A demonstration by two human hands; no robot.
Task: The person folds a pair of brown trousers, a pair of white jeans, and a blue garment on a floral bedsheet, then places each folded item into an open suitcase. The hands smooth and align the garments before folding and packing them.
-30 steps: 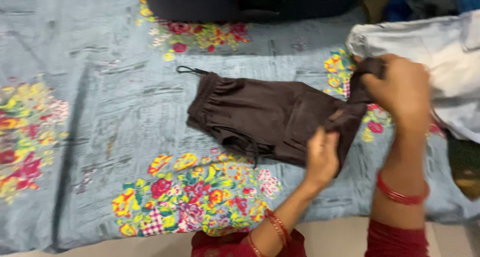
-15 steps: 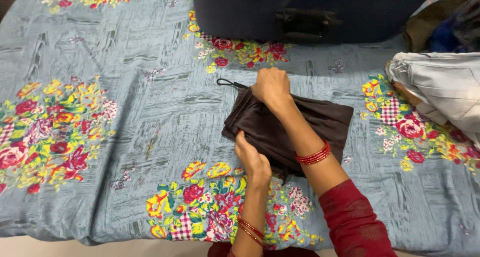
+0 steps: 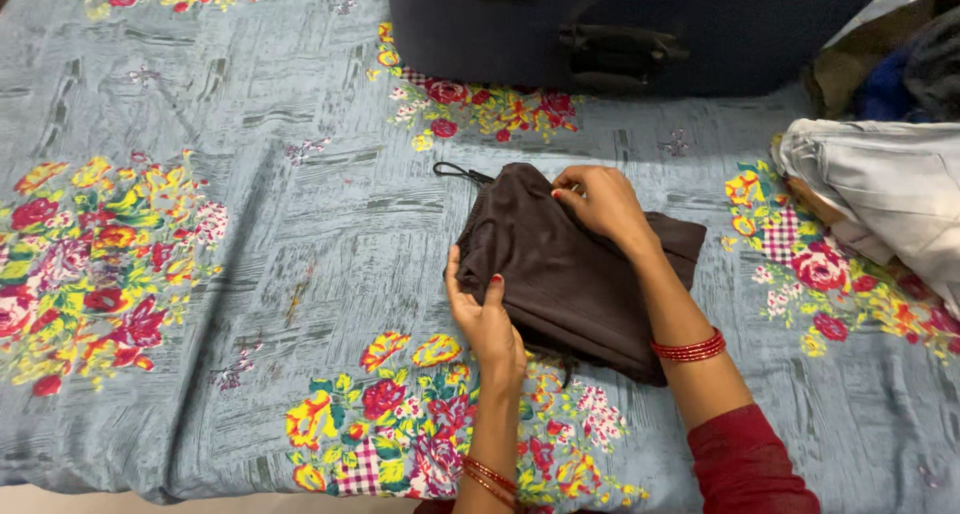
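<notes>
Already the brown trousers (image 3: 575,274) lie folded into a compact stack on the bed (image 3: 250,224), near the suitcase (image 3: 640,24). Left hand (image 3: 483,319) pinches the near edge; right hand (image 3: 600,204) grips the top fold. Only neatening seems left, I judge.

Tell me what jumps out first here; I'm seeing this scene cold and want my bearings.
Mid-frame, the left hand and right hand press on a folded dark brown garment that lies on a grey-blue bedsheet with bright flower patches. A dark blue suitcase lies along the top edge, and a pale folded garment sits at the right.
</notes>
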